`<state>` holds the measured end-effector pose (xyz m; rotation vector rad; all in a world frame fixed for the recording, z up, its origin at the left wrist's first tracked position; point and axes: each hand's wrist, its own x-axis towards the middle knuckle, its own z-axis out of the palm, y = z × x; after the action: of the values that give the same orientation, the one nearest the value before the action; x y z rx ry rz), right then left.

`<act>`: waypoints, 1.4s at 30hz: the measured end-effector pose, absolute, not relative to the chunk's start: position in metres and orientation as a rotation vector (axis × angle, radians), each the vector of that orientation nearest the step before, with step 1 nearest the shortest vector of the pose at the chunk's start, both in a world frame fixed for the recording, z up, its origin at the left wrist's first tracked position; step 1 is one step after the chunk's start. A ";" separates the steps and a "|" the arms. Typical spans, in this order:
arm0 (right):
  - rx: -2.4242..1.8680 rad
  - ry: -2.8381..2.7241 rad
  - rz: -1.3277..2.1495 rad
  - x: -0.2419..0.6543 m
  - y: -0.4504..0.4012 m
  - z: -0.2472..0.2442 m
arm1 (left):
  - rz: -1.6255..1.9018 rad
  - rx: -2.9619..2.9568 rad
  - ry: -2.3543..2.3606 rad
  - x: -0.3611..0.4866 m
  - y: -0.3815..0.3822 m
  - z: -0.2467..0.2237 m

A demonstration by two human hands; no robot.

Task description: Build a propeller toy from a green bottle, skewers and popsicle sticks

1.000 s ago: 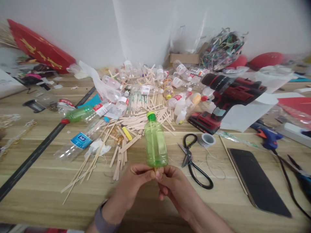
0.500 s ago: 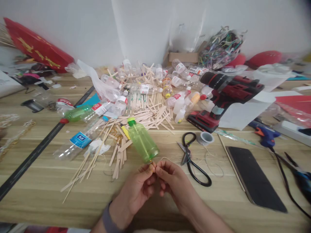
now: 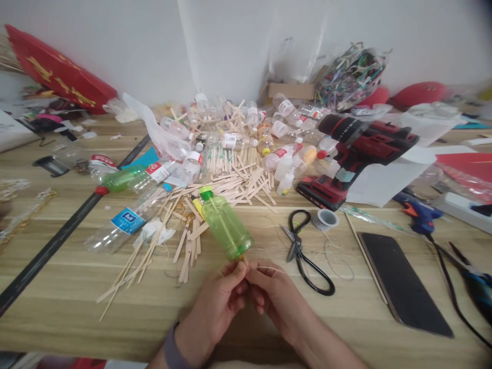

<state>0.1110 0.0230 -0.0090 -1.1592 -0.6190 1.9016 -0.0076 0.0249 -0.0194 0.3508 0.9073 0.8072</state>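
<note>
A green plastic bottle [image 3: 227,225] with a bright green cap lies tilted, its base toward me. A thin stick shows inside it, and a small yellowish end pokes out at the base. My left hand [image 3: 221,297] is closed, thumb and fingers pinching at that end. Against it, my right hand [image 3: 274,287] pinches a thin pale cord [image 3: 269,267], whose strand runs over the fingers. The fingertips of both hands meet, hiding the exact spot they grip. To the right lie black-handled scissors [image 3: 303,256] and a spool of cord [image 3: 326,219].
Wooden craft sticks [image 3: 240,182] and clear bottles [image 3: 177,128] pile up behind. A red cordless drill [image 3: 355,154] stands at the right, with a phone [image 3: 403,282], a glue gun [image 3: 418,212] and pliers [image 3: 476,282] nearby. A dark pole [image 3: 49,251] lies on the left.
Both hands have shifted slightly down, staying together at the bottle's base. The cord strand now shows across my right fingers. The bottle has moved only a little.
</note>
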 end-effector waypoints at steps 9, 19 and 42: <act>-1.146 -0.595 1.820 0.124 0.022 -0.006 | 0.870 0.361 1.019 -0.012 0.023 -0.021; -1.036 -0.342 1.774 0.127 0.029 -0.011 | 0.856 0.493 1.131 -0.013 0.021 -0.021; -0.765 -0.759 1.645 0.201 -0.004 0.029 | 0.931 0.618 1.271 -0.035 0.020 -0.017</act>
<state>0.2007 -0.0041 0.0287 -0.7646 -0.7588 1.6445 -0.0345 0.0204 -0.0172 0.6176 1.2708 0.9314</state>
